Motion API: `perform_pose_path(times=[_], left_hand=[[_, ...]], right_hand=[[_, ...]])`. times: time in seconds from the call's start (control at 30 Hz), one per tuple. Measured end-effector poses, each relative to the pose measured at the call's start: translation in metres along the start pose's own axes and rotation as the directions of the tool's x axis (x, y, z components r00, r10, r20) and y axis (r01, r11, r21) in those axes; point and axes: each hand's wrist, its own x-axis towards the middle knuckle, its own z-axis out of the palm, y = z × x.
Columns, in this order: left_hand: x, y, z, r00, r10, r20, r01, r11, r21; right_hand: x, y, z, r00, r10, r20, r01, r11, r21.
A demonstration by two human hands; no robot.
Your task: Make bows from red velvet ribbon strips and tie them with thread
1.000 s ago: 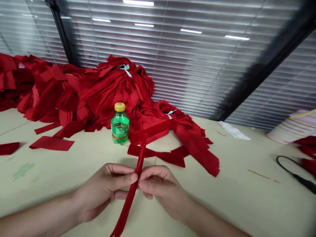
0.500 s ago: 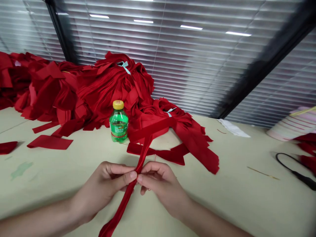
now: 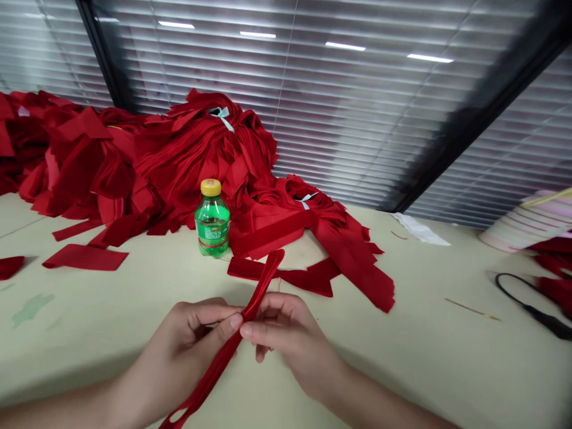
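Observation:
Both my hands meet over the table's near middle and pinch one long red velvet strip [image 3: 263,280]. My left hand [image 3: 187,351] grips it between thumb and forefinger, and my right hand [image 3: 286,339] pinches it at the same spot from the other side. The strip is folded lengthwise. Its far end rises toward the bottle and its near end hangs down past my left wrist to the bottom edge.
A green plastic bottle [image 3: 212,220] with a yellow cap stands behind my hands. Heaps of red fabric strips [image 3: 156,161] cover the back left of the beige table [image 3: 424,333]. Black cord [image 3: 527,301] and pink spools [image 3: 531,226] lie at right. Blinds close the back.
The strip has slid through my fingers: its far end now stands free and shorter, and more of it hangs low at left. My hands stayed pinched together in nearly the same place.

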Motion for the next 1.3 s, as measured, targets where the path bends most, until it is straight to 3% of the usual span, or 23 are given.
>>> perform_pose_path(times=[0.13, 0.27, 0.37, 0.47, 0.97, 1.3], left_hand=[[-0.001, 0.000, -0.001, 1.000, -0.001, -0.001, 0.001, 1.000, 0.010], [0.002, -0.005, -0.005, 0.989, -0.127, 0.078, 0.143, 0.961, -0.236], [0.005, -0.010, -0.009, 0.970, -0.173, 0.172, 0.230, 0.887, -0.400], [0.007, -0.013, -0.011, 0.956, -0.222, 0.192, 0.290, 0.806, -0.516], [0.014, -0.018, -0.015, 0.942, -0.258, 0.216, 0.334, 0.795, -0.507], [0.012, -0.021, -0.010, 0.978, -0.115, 0.171, 0.187, 0.845, -0.501]], right_hand=[[-0.001, 0.000, 0.000, 1.000, 0.015, 0.007, -0.015, 1.000, -0.004], [0.000, 0.003, -0.001, 0.997, -0.069, 0.023, 0.068, 0.997, 0.037], [0.001, 0.005, -0.002, 0.991, -0.117, 0.063, 0.112, 0.991, 0.080], [0.002, 0.003, -0.004, 0.988, -0.110, 0.104, 0.100, 0.991, 0.093], [-0.010, -0.004, 0.000, 0.999, 0.007, -0.036, -0.004, 0.997, 0.077], [-0.009, -0.001, 0.005, 0.995, -0.040, -0.093, 0.049, 0.995, 0.092]])
